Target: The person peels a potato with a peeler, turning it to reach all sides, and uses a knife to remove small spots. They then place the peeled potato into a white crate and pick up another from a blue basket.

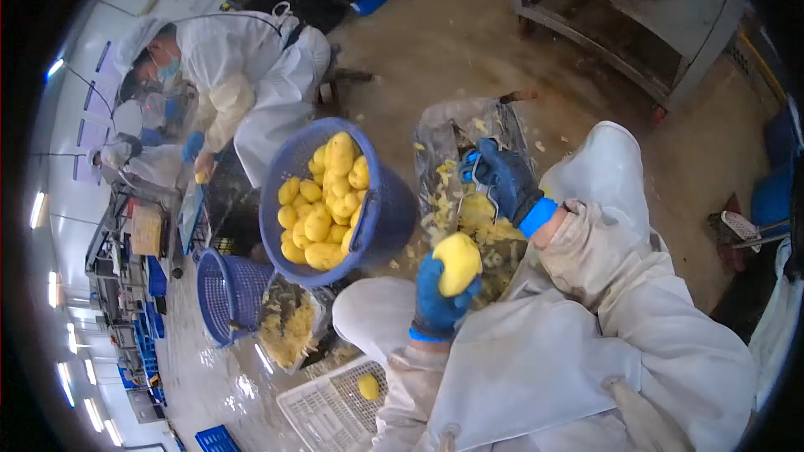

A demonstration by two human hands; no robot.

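Item: peeled yellow potato (457, 261), held low at centre in the blue-gloved left hand (437, 297), fingers wrapped round its lower half. Blue-gloved right hand (507, 180), fingers closed on a metal-framed hand peeler (475, 174), raised above a clear plastic sack of yellow peelings (469, 159). Handling note: judged best to turn the potato in the palm and draw short strokes away from the fingers, over the sack. Containers: large blue perforated plastic basket (389, 218), tilted, heaped with peeled yellow potatoes (322, 213); smaller blue mesh basket (226, 293), contents unclear; white slotted plastic crate (322, 406) with one potato (368, 386).
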